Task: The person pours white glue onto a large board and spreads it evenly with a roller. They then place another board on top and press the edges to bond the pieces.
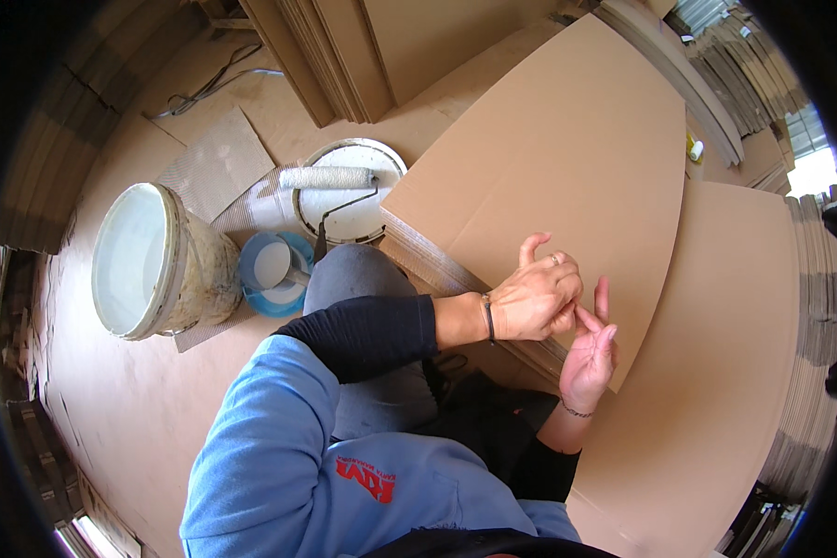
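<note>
My left hand [538,299], with a ring and a dark wristband, reaches across above the near edge of a stack of brown cardboard sheets [567,130]. One of its fingers sticks out, while the others are bent around a finger of my right hand [588,365]. That right hand is turned palm up, with fingers stretched and a thin bracelet at the wrist. I see no tool or sheet in either hand; anything small between the touching fingers is hidden.
Left of my knee stand a smeared white bucket [205,270] and a blue bowl [307,246] with a white cup [272,265]. Beyond them a paint roller [330,178] lies across a round lid [353,209]. More cardboard [716,325] lies at right; upright sheets [344,56] stand behind.
</note>
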### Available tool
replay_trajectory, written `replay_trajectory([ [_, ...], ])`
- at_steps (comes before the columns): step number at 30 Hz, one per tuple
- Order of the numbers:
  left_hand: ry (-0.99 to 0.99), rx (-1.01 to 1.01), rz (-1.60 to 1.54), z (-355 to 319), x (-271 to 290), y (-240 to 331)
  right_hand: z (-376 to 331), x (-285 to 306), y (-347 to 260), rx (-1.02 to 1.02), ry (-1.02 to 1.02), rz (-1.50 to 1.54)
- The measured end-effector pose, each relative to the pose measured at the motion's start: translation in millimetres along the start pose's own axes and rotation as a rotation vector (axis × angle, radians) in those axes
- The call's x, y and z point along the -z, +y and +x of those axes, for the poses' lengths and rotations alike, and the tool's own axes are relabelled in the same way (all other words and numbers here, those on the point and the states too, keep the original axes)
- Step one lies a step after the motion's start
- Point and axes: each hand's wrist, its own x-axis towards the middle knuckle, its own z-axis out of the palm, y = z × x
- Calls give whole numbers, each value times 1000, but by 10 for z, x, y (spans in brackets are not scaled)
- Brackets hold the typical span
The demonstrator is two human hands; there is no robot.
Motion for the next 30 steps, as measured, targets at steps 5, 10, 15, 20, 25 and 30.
replay_trajectory([
  [5,-8,148,-60,69,119,-116,113,-181,-10,-80,22,72],
  [10,12,263,-122,124,346,-221,273,-328,31,-129,-39,178],
  [15,-61,312,-163,112,438,-209,242,-390,25,-271,3,346],
  [20,-106,389,-260,91,410,-212,210,-355,13,-348,-20,488],
  [25,-80,448,-580,83,356,-238,212,-317,-34,-403,-72,598],
  [30,-66,460,-660,74,333,-251,216,-313,-102,-397,-93,571],
])
